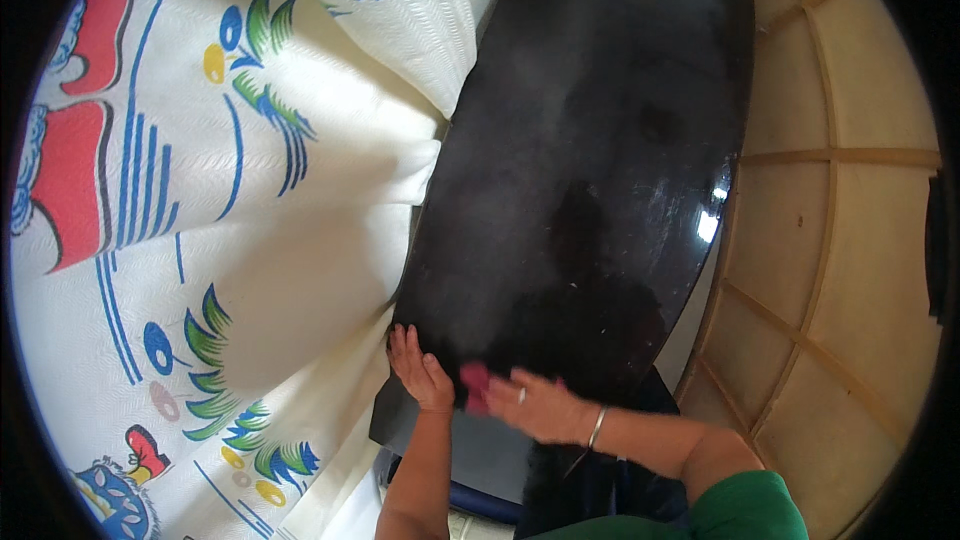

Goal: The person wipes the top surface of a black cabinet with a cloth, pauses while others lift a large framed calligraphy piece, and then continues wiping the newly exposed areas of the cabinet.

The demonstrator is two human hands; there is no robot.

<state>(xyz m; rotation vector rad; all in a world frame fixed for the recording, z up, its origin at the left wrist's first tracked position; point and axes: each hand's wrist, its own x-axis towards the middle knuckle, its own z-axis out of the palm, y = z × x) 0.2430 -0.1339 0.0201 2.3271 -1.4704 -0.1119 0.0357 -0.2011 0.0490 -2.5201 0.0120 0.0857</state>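
A dark, glossy tabletop stretches away before me. My left hand rests flat near its left edge, fingers extended and holding nothing. Close to the near edge, my right hand, wearing a ring and a bracelet, holds a crumpled dark pink cloth against the surface. The cloth and the right hand are slightly blurred. Small pale specks and smears show on the dark top, along with bright reflections by its right edge.
A white curtain with coloured prints hangs in folds along the left edge, touching it in places. On the right stands a light wooden panel with crossing battens. A dark blue rounded bar lies below the near edge.
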